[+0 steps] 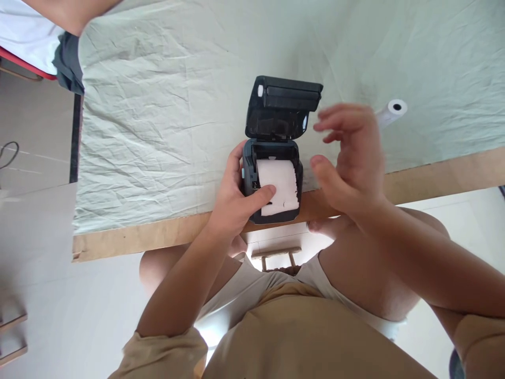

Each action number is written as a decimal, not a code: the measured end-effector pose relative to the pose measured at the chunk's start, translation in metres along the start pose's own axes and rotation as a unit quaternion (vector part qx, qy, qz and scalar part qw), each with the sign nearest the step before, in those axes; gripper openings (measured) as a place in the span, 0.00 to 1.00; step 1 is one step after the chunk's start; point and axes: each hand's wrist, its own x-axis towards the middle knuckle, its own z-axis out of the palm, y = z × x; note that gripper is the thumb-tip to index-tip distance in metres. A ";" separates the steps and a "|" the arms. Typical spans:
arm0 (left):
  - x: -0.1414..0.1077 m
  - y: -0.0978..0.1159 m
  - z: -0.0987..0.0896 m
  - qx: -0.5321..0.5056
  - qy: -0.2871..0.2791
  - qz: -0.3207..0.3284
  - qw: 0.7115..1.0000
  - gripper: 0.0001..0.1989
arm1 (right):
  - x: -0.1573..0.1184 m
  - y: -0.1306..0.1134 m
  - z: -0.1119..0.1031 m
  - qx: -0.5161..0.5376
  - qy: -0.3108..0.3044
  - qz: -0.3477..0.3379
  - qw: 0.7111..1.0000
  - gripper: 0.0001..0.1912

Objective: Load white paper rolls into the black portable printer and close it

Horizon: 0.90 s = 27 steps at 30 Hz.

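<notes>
A small dark receipt printer stands at the table's front edge with its lid raised. White paper comes out of its compartment and lies over the front, its right side ragged. My left hand grips the printer's left side, its thumb pressing on the paper and its fingers behind the casing. To the right of the printer, my right hand is raised with fingers apart, slightly blurred and touching nothing. Beyond it lies a white paper roll, partly hidden by that hand.
A pale green cloth covers the table, wrinkled at the left. The bare wooden edge runs along the front. Another person's arm reaches in at the top left. Below the table is a wooden stool.
</notes>
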 end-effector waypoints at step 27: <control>-0.006 0.010 0.009 -0.050 -0.008 -0.053 0.997 0.29 | -0.007 0.018 -0.003 0.095 -0.228 0.165 0.955 0.35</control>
